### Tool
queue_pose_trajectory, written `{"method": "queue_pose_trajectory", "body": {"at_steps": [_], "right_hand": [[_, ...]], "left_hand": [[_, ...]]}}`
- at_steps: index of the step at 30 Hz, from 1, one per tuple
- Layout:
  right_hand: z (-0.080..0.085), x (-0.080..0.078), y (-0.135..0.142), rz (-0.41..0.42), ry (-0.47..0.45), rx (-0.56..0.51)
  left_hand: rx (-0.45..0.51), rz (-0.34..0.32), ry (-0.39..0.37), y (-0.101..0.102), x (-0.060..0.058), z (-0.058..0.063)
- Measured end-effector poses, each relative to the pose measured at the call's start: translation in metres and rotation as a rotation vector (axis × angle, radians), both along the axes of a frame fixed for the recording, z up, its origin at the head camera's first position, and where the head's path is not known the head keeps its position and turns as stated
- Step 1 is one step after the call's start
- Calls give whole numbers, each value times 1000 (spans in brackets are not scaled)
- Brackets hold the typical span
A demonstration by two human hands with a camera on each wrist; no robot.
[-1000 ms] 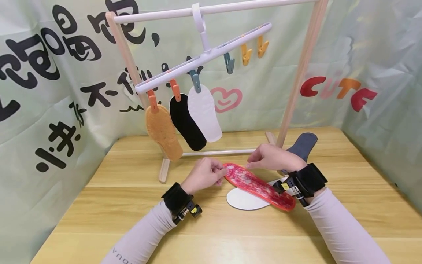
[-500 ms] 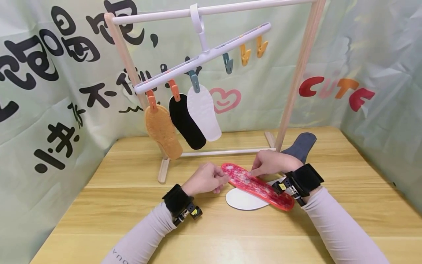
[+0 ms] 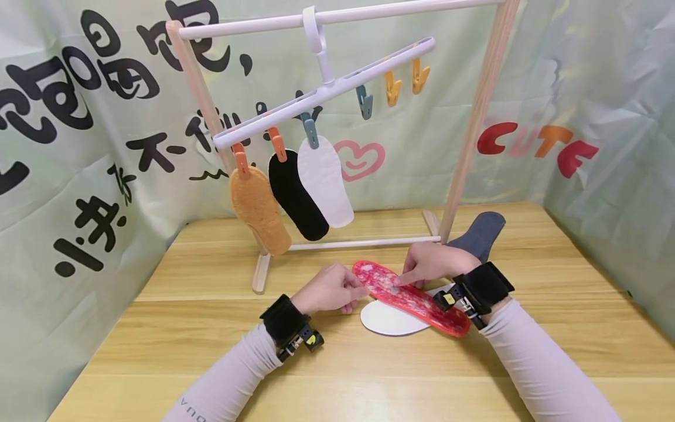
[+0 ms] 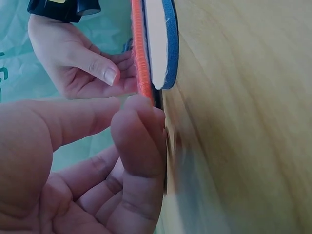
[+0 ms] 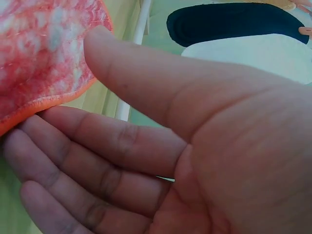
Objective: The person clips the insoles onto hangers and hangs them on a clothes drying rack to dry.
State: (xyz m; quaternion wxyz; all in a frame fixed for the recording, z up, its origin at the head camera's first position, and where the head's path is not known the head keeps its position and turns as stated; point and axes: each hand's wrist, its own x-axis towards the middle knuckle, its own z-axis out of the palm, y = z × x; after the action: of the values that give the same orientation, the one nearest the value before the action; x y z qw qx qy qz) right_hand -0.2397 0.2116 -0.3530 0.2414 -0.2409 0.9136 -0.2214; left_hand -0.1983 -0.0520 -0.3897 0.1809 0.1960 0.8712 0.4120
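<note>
A red and white patterned insole point(image 3: 408, 302) with an orange edge lies slantwise over a white insole point(image 3: 390, 319), whose blue edge shows in the left wrist view. At its far left end, my left hand point(image 3: 329, 288) has thumb and index finger close together at the edge, pinching it. My right hand point(image 3: 437, 261) grips the far long side. In the right wrist view, the thumb lies on the patterned face of the red insole point(image 5: 39, 53) while the other fingers reach under its orange rim.
Behind the hands stands a wooden rack point(image 3: 477, 117) carrying a tilted white hanger point(image 3: 327, 91). Clips hold a tan insole point(image 3: 258, 208), a black insole point(image 3: 297, 196) and a white insole point(image 3: 327, 181). Yellow clips point(image 3: 392, 89) hang further right. A dark grey insole point(image 3: 482, 234) lies behind my right hand.
My right hand has come down onto the red insole, its thumb now on the patterned face. My left hand has shifted slightly right and nearer along the insole's end.
</note>
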Motion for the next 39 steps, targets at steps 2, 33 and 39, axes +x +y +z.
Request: {"method": "queue_pose_trajectory", "body": {"at_steps": [2,33,39], "right_hand": [[0,0,-1,-5,-1,3],[-8,-7,0,45,0,-73],[-11,-9,-1,33,-4,-87]], "left_hand": [[1,-5,2,0,0,0],[1,44,-37,-1,-3,-1],[11,52,-44,-2,-3,0]]}}
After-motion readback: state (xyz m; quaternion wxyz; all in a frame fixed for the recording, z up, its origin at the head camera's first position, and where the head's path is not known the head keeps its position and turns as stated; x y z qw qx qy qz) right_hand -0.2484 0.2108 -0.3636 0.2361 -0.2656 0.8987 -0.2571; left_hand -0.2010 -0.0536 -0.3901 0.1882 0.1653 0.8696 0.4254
